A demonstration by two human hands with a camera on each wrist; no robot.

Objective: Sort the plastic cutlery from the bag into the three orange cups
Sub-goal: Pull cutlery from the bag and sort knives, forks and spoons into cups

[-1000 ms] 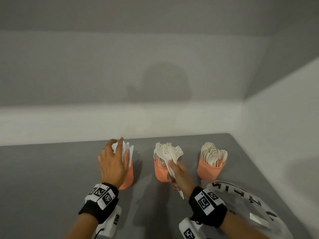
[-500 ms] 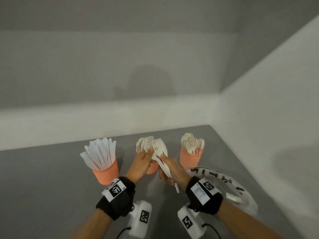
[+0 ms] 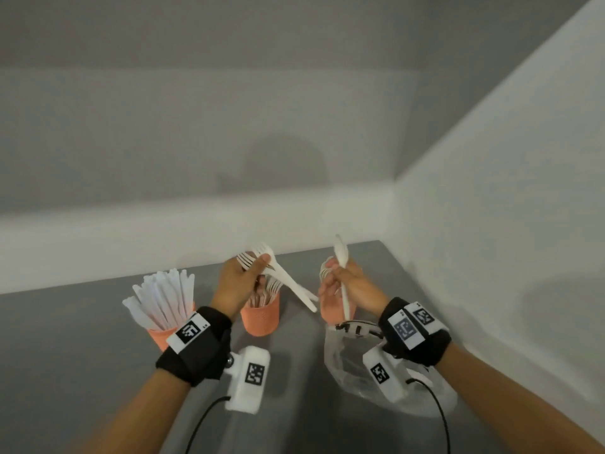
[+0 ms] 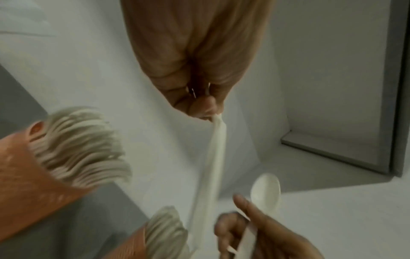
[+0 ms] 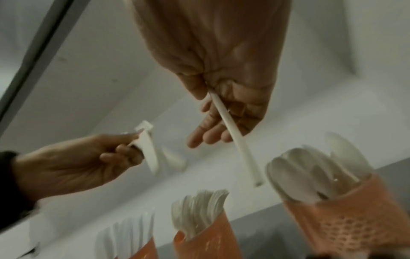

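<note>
Three orange cups stand in a row on the grey table: the left cup (image 3: pixel 161 336) holds knives, the middle cup (image 3: pixel 261 319) forks, the right cup (image 3: pixel 332 312) spoons. My left hand (image 3: pixel 244 276) grips a small bunch of white forks (image 3: pixel 284 280) by their heads above the middle cup, handles pointing down to the right. My right hand (image 3: pixel 342 280) pinches a white spoon (image 3: pixel 341 253) upright above the right cup, bowl up. In the right wrist view the spoon handle (image 5: pixel 235 140) hangs beside the spoons cup (image 5: pixel 341 220).
The clear plastic bag (image 3: pixel 353 365) with black lettering lies crumpled on the table under my right wrist. White walls close the table off behind and on the right. Bare grey table surface (image 3: pixel 65 355) stretches to the left of the cups.
My left hand left the knives cup, came over to the right hand's bundle and took the forks. My right hand moved right and now holds only a spoon.
</note>
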